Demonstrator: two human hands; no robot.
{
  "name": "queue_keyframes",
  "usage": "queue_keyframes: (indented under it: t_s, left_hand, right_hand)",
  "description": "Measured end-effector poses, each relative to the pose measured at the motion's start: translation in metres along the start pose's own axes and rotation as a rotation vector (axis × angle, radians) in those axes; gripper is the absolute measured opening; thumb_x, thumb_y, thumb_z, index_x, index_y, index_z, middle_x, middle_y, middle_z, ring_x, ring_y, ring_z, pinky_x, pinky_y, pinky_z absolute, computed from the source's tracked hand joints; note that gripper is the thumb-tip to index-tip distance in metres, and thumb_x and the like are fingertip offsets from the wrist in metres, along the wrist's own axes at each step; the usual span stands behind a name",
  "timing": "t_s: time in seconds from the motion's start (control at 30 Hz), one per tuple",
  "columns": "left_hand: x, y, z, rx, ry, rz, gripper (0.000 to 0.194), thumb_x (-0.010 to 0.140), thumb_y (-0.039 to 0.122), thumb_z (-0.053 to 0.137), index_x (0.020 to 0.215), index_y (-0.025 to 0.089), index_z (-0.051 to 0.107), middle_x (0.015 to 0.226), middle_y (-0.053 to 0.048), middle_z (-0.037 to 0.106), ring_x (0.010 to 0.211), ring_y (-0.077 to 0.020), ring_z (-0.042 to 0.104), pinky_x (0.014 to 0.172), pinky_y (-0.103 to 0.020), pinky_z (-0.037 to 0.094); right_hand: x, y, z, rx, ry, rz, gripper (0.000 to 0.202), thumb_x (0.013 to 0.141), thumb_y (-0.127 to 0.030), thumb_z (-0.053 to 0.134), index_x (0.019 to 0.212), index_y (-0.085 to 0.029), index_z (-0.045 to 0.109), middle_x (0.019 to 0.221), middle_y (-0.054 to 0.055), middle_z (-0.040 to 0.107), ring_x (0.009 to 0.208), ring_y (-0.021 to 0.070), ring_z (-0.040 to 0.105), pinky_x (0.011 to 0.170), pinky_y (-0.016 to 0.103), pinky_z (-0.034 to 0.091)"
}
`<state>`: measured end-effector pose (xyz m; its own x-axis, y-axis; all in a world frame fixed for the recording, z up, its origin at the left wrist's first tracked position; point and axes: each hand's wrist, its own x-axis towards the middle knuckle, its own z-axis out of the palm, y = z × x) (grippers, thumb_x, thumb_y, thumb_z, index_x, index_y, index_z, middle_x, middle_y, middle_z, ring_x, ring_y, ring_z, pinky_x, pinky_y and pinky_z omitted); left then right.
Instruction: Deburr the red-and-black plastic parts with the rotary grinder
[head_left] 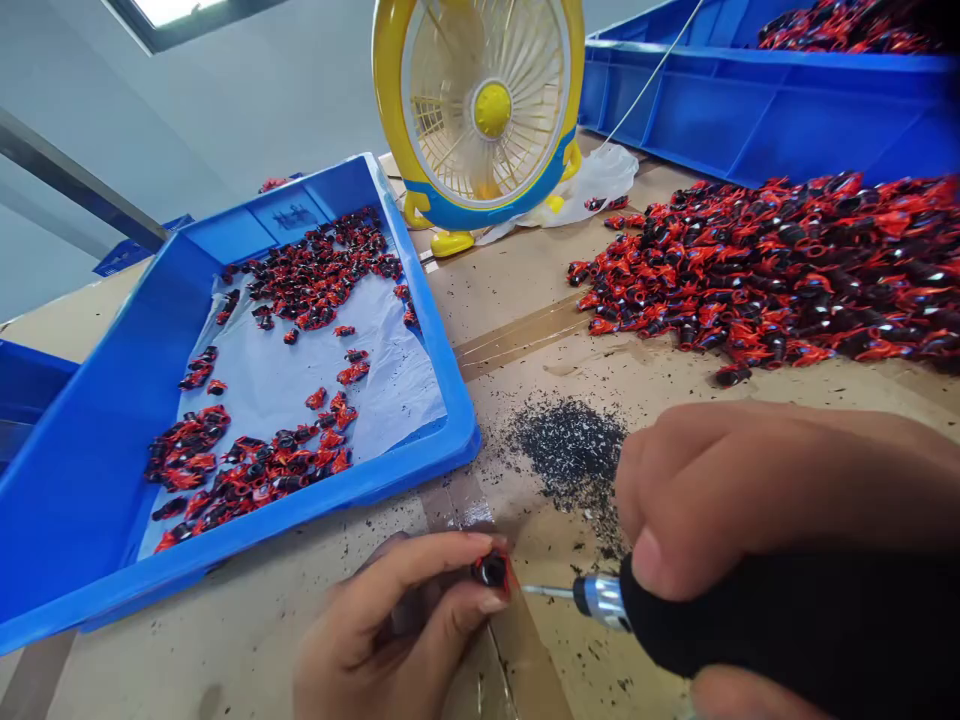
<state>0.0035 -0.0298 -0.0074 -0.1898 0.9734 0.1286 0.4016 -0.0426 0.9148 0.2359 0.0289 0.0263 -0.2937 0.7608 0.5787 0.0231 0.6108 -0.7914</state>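
Between the thumb and index finger of my left hand [405,620] is a small red and black plastic part [493,570], its dark round end showing. My right hand [720,500] is wrapped round a black electric screwdriver [757,625] with a silver collar. Its thin metal bit [549,591] points left at the held part, and a small gap seems to lie between tip and part. Beyond my hands, a heap of black shavings [571,450] is scattered on the brown tabletop [525,345].
On the left stands a blue tray [461,400] holding many similar red and black parts. A large pile of these parts [772,270] covers the right side. At the back are a yellow fan [493,110] and another blue crate [720,115].
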Motion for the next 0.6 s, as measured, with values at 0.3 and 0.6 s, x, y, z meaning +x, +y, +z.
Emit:
queue_keyframes:
  t_s: [0.3, 0.6]
  left_hand:
    - [0.0, 0.0, -0.002, 0.022, -0.005, 0.067, 0.013, 0.082, 0.029, 0.098, 0.092, 0.031, 0.091, 0.085, 0.002, 0.09, 0.069, -0.0158, 0.084, 0.063, -0.014, 0.068]
    - [0.001, -0.001, -0.004, 0.087, -0.033, 0.186, 0.025, 0.083, 0.02, 0.095, 0.1, 0.037, 0.09, 0.09, 0.007, 0.09, 0.073, -0.0126, 0.084, 0.071, -0.014, 0.068]
  right_hand:
    - [-0.014, 0.022, -0.01, -0.099, -0.104, 0.041, 0.045, 0.074, -0.06, 0.096, 0.102, -0.033, 0.074, 0.085, 0.005, 0.074, 0.084, 0.0247, 0.077, 0.055, 0.029, 0.06]
    - [-0.012, 0.023, -0.005, -0.097, -0.123, 0.032, 0.041, 0.075, -0.058, 0.095, 0.1, -0.032, 0.074, 0.083, 0.004, 0.075, 0.084, 0.0253, 0.078, 0.055, 0.029, 0.061]
